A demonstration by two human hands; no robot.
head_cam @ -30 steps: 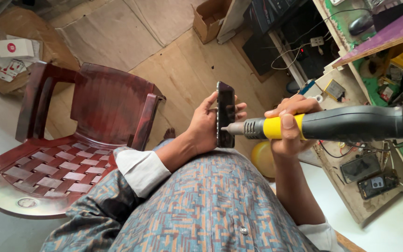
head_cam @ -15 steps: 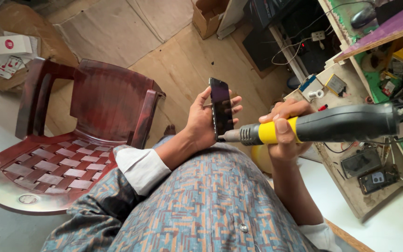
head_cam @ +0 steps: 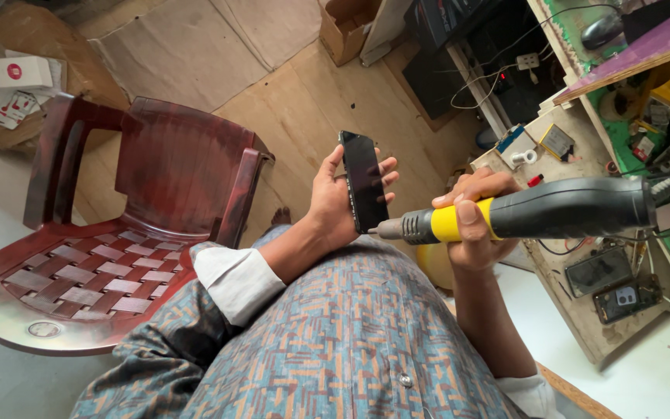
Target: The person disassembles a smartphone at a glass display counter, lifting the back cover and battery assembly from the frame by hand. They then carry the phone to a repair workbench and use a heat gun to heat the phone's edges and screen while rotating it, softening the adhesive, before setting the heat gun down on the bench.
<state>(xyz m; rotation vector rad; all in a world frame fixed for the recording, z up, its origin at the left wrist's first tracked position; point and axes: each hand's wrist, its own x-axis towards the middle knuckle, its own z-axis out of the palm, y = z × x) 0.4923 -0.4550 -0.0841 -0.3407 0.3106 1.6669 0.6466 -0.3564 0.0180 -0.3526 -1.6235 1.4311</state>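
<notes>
the left hand (head_cam: 335,203) is closed around a dark smartphone (head_cam: 364,191), fingers wrapped behind it and fingertips showing along its right edge. the phone stands nearly upright, screen side dark and unlit, held above the person's lap and over the wooden floor (head_cam: 304,116).

the right hand (head_cam: 476,230) grips a hot air tool (head_cam: 537,213), a long dark grey barrel with a yellow band near the front. the thumb lies across the yellow band and the fingers curl under the body. the tool lies roughly level, its metal nozzle pointing left and meeting the lower right edge of the phone; whether nozzle and phone actually touch cannot be told. a cord leaves the rear of the tool at the right edge of view.

both forearms show white cuffs under a patterned blue and brown garment (head_cam: 335,341).

to the left stands a dark red plastic chair (head_cam: 110,240) with a woven-pattern seat. small white boxes (head_cam: 21,74) lie on cardboard at top left. a cardboard box (head_cam: 347,27) sits at top centre. at the right a cluttered bench (head_cam: 583,147) carries small parts, cables and two phones (head_cam: 614,287) lying flat on its lower level.
</notes>
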